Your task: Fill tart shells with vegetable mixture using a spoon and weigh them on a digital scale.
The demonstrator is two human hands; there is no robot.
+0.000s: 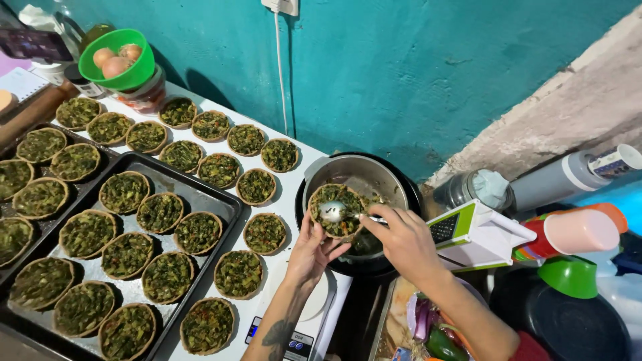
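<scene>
Tray: a dark baking tray [221,200] lies at the left, full of filled tart shells.
Pot: a steel pot [374,175] stands just behind both hands.
Left hand [313,251]: fingers cup a tart shell [328,198] from below, above the pot.
Right hand [404,239]: fingers pinch a spoon [333,212], its bowl resting on the green filling.

Teal wall [414,73] behind, with a bare grey-beige patch [575,100] at the right. Tarts [167,275] everywhere: brown crusts, dark green filling flecked with yellow. The tart in hand [336,210] looks the same, a shiny silver spoon [332,212] on it. Tray [200,194] is dark grey, counter [287,194] white. Bright green bowl [115,57], tan eggs [114,61] inside. Steel pot [368,177], black rim. Grater [468,234] is lime and white. Pink cup [580,230], green funnel [568,275].
</scene>
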